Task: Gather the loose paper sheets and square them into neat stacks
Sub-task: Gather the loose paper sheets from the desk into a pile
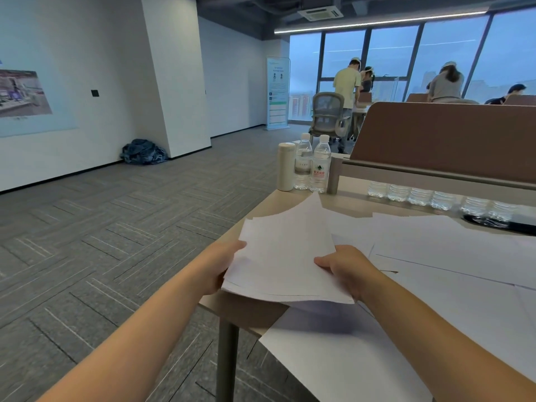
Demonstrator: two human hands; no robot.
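Several sheets form the bundle of paper [285, 256] held just above the near left corner of the desk [246, 310], and they are not yet aligned: corners fan out at the far end, one peaking toward the water bottles [320, 165]. The left hand [223, 264] grips the bundle's left edge, with only a thumb tip showing on top and the rest hidden beneath; the right hand [346, 269] pinches the right edge, thumb over the top sheet and fingers under. Both holds sit near the bundle's near half, so the far half is unsupported and seems likely to droop or splay further if the grip loosens. Because the bundle hangs over the desk corner, any sheet that slips leftward would probably fall to the carpet [116, 227]. Tapping the edges down could also catch the loose sheets on the desk [435, 256], which lie overlapping at odd angles just to the right, and drag them askew. One large sheet [333, 358] already overhangs the near edge of the desk and looks liable to slide off if an arm brushes it. The cream flask [285, 166] and the bottles stand near enough that a wide sweep might knock them over.
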